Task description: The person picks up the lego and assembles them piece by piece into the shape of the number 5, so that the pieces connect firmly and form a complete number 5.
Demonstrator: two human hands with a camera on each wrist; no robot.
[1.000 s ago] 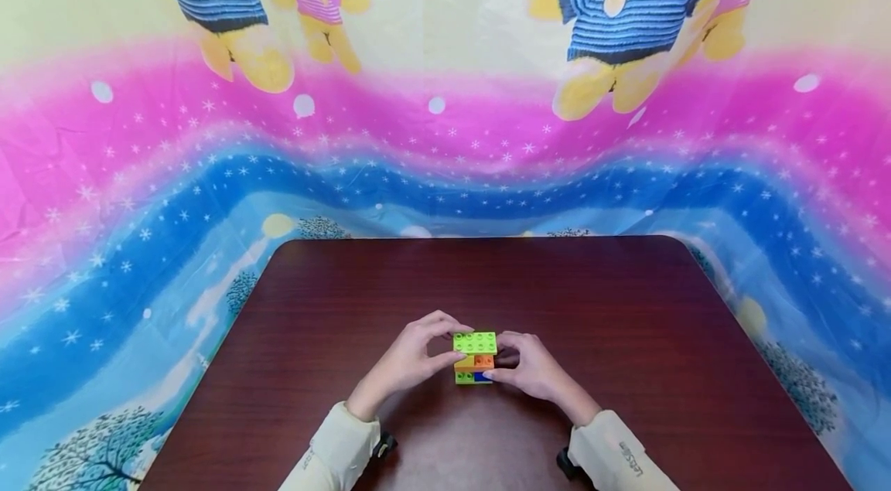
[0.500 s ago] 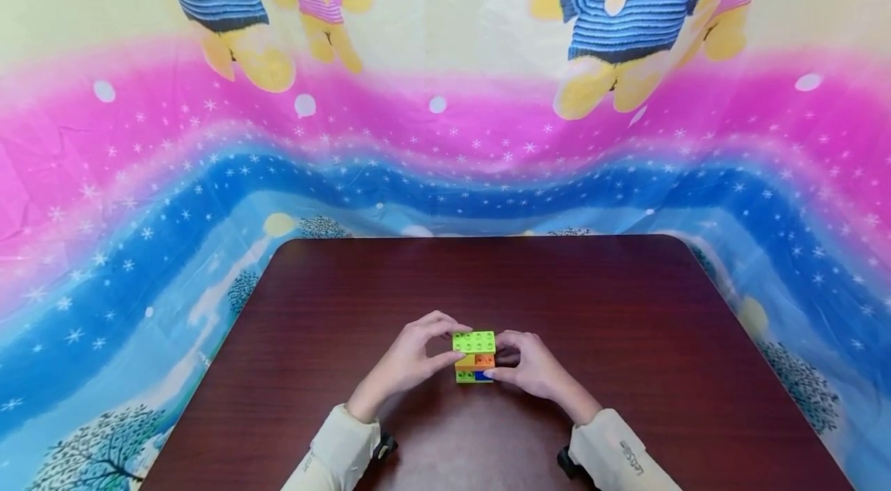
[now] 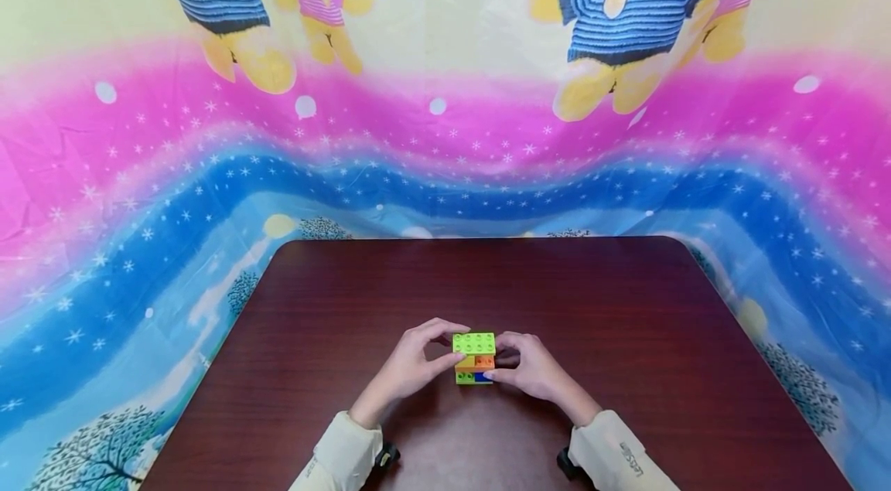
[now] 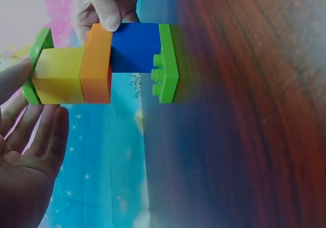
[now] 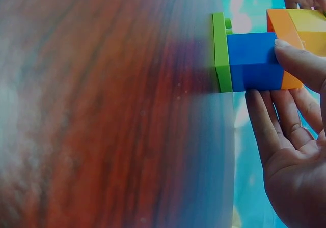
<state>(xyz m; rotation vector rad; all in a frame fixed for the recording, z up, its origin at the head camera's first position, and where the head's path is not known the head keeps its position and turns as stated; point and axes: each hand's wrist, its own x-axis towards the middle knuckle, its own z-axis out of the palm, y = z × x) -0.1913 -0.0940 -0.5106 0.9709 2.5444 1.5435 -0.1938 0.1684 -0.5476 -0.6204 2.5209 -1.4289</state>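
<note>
A stack of toy building bricks stands upright near the middle of the table. Its lowest layer is a thin green brick (image 4: 169,65), with a blue brick (image 5: 254,62) on its right half. Above the blue one lies a flat orange brick (image 4: 97,67), which carries a yellow brick (image 4: 59,75) on its left. A flat green brick (image 3: 474,343) with studs tops the stack. My left hand (image 3: 412,359) pinches this top brick, thumb at the near edge and fingers behind. My right hand (image 3: 525,367) pinches the blue brick, its thumb close below the orange one.
The dark reddish-brown wooden table (image 3: 334,282) has rounded far corners. Behind it and along its sides hangs a printed cloth (image 3: 431,127) with bears and snowflakes. Both sleeves (image 3: 605,441) are pale, with a small black device (image 3: 567,462) under the right cuff.
My left hand and its cuff have shifted slightly nearer and to the right, with the fingers a little lower behind the top brick. The stack and my right hand keep their places.
</note>
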